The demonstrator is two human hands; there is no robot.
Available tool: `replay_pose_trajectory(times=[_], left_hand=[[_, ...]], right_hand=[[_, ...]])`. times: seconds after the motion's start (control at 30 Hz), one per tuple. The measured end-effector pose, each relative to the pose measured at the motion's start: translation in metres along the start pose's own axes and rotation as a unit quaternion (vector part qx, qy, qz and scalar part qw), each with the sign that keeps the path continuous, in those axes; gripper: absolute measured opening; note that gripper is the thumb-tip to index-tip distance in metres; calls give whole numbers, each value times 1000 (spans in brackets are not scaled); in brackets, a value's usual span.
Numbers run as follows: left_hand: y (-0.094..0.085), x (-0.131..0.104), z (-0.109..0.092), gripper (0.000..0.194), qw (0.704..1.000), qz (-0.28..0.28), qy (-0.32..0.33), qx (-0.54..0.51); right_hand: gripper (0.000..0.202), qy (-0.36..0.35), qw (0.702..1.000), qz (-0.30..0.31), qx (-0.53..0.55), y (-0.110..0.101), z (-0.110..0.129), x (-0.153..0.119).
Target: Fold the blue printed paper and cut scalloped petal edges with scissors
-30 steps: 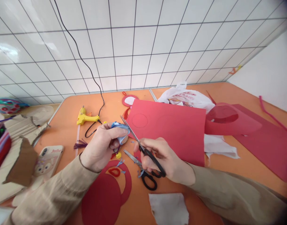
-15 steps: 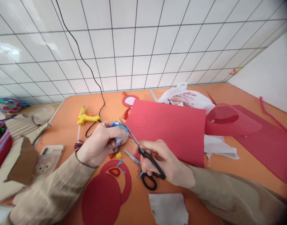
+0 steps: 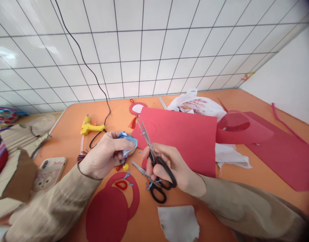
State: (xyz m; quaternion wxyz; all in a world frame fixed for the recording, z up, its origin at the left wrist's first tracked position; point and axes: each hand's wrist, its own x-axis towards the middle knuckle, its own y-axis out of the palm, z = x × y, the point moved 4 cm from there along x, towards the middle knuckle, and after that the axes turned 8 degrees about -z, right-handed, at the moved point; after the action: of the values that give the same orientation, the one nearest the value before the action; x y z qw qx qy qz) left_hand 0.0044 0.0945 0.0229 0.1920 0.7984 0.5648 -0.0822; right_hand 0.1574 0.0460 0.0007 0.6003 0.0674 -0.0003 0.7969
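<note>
My left hand [image 3: 104, 155] pinches a small piece of light blue material [image 3: 128, 143] near the middle of the view. My right hand [image 3: 166, 164] is closed round the black handles of a pair of scissors [image 3: 147, 134], whose blades point up and away, slightly parted, just right of the blue piece and not touching it. Under that hand a second pair of scissors [image 3: 158, 195] lies on the table. Small blue scraps lie near its handles and on a red paper ring [image 3: 136, 198]. A red disc [image 3: 107, 215] overlaps the ring.
A yellow glue gun [image 3: 90, 127] and a phone [image 3: 49, 173] are on the left, beside torn cardboard [image 3: 20, 174]. Large red sheets [image 3: 187, 141], a white plastic bag [image 3: 197, 102] and white cloth [image 3: 179, 222] lie behind, right and in front.
The scissors in my right hand have moved away from the blue piece, and their blades now point more upward. The whole view has shifted slightly.
</note>
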Motion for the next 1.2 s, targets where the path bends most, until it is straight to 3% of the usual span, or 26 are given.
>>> replay_pose_trajectory(times=[0.1, 0.2, 0.33, 0.5, 0.77, 1.0, 1.2], left_hand=[[2, 0, 2, 25, 1000, -12, 7, 16], [8, -1, 3, 22, 999, -10, 19, 41], [13, -2, 6, 17, 998, -3, 18, 56], [14, 0, 9, 23, 991, -8, 64, 120], [17, -1, 14, 29, 969, 5, 104, 222], [17, 2, 20, 7, 959, -35, 132, 250], [18, 1, 16, 16, 976, -24, 103, 193]], right_hand=[[35, -54, 996, -73, -23, -5, 4, 2], [38, -57, 989, -125, -44, -10, 10, 3], [28, 2, 992, -114, -56, -9, 17, 5], [29, -28, 986, -148, -65, -7, 23, 4], [30, -26, 987, -138, -71, -7, 18, 5], [28, -81, 984, -121, -103, -6, 19, 6], [28, -12, 992, -118, -46, -12, 15, 11]])
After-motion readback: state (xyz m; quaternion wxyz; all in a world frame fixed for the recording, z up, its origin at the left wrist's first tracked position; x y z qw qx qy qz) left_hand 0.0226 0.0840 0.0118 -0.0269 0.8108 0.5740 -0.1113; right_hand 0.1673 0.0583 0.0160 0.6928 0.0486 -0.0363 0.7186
